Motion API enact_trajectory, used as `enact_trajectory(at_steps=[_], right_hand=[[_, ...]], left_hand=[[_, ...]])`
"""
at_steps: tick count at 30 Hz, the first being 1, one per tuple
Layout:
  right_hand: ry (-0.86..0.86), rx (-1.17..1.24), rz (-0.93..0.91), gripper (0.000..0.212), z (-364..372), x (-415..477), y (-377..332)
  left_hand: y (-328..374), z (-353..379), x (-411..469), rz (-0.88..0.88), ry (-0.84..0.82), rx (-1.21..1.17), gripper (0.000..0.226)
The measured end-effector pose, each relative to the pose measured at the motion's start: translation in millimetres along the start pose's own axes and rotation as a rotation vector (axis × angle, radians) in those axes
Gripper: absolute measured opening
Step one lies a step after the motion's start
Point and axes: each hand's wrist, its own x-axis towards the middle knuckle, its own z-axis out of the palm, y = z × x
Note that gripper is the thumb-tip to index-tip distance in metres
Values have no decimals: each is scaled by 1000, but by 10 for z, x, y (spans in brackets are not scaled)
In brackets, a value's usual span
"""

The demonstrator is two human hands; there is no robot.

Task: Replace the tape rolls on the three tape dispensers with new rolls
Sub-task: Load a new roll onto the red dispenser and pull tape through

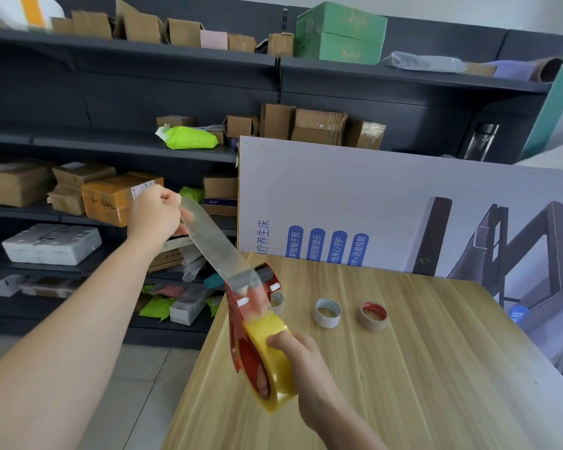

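Head view: I log one red tape dispenser [248, 315] with a yellow tape roll [273, 365] mounted, held above the bench's [420, 384] near-left part.

Right hand [303, 362]: wrapped round the roll, thumb on its outer face.

Left hand [155, 212]: raised up and left of the dispenser, pinching the end of a clear tape strip [212, 241] stretched from the cutter end.

White core [328, 312] and brown core [373, 316]: on the bench beyond the right hand, apart.
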Motion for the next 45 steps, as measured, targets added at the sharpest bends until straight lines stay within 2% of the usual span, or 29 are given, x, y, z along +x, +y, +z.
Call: enact_trajectory(at_steps=[6,10,18,24,30,38,45], right_hand=[[-1,42,3,34,-90,41,-86],[-1,69,45,39,-132,42,-119],[-23,22,124,37,-114,5,-43],[-35,-25,134,37,-151,-6,-51],[-47,-5,166,39,-213,-36,-68],[23,52,89,38,-257,-86,-60],[59,115,71,42,-279,-74,-97]], left_hand=[[-353,146,-61,-92,-110,31,19],[-422,251,-133,-88,-118,35,17],[-40,234,118,95,3,14,17],[197,348,219,211,16,6,12],[349,471,205,263,2,27,15],[11,570,95,79,-141,103,19],[-350,652,-255,-110,-251,5,17]])
